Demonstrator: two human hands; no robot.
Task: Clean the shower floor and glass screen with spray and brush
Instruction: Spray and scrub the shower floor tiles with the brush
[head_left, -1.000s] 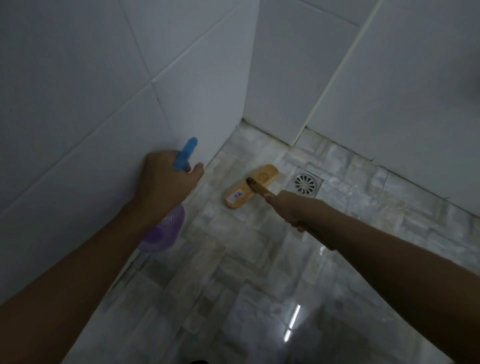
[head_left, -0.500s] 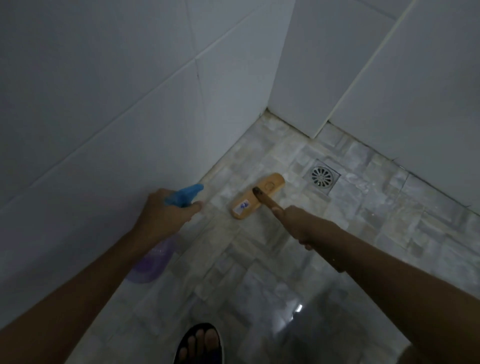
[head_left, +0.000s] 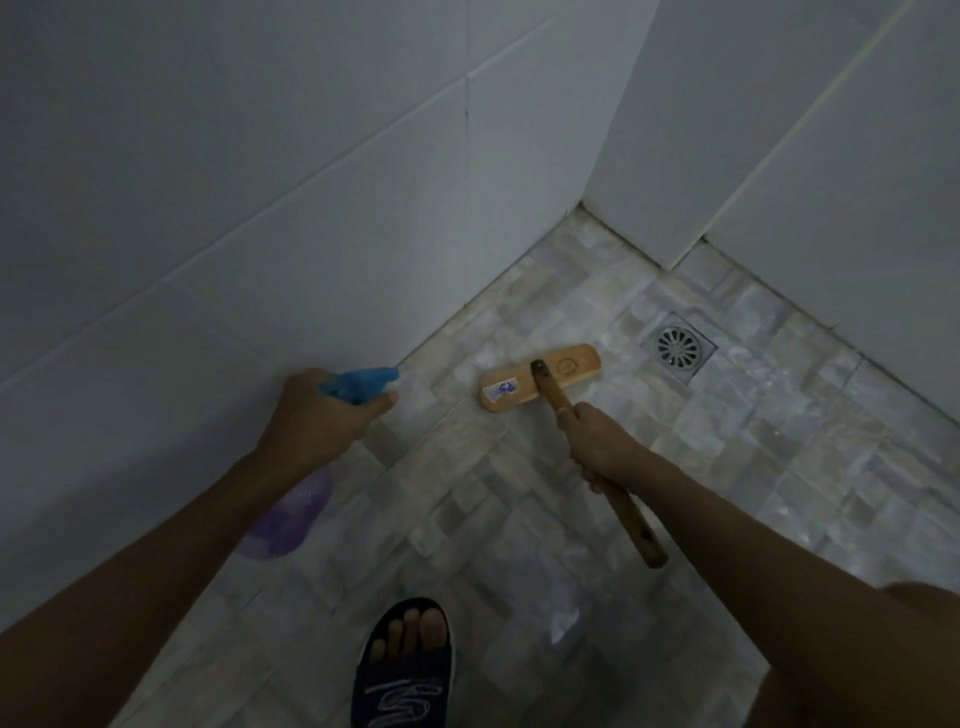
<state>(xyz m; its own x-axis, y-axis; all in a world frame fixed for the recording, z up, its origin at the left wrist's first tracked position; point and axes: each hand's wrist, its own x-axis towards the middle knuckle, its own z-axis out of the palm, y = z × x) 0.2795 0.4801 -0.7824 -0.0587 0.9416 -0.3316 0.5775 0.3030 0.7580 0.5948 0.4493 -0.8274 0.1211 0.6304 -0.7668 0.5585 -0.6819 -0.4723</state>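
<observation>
My left hand (head_left: 317, 415) grips a spray bottle by its blue trigger head (head_left: 358, 383), nozzle pointing right along the floor; the purple bottle body (head_left: 288, 517) hangs below my wrist. My right hand (head_left: 597, 441) grips the wooden handle (head_left: 631, 525) of a brush. The wooden brush head (head_left: 540, 376), with a small sticker at its left end, lies flat on the mottled shower floor (head_left: 519, 519) near the corner. The glass screen is not in view.
A round metal drain (head_left: 678, 347) sits just right of the brush head. White tiled walls (head_left: 260, 208) close the floor on the left and at the back right. My foot in a dark sandal (head_left: 405, 665) stands at the bottom centre.
The view has tilted down and back, and my sandalled foot has come into sight. The spray nozzle has swung from pointing up to pointing right. The brush head has stayed near the drain.
</observation>
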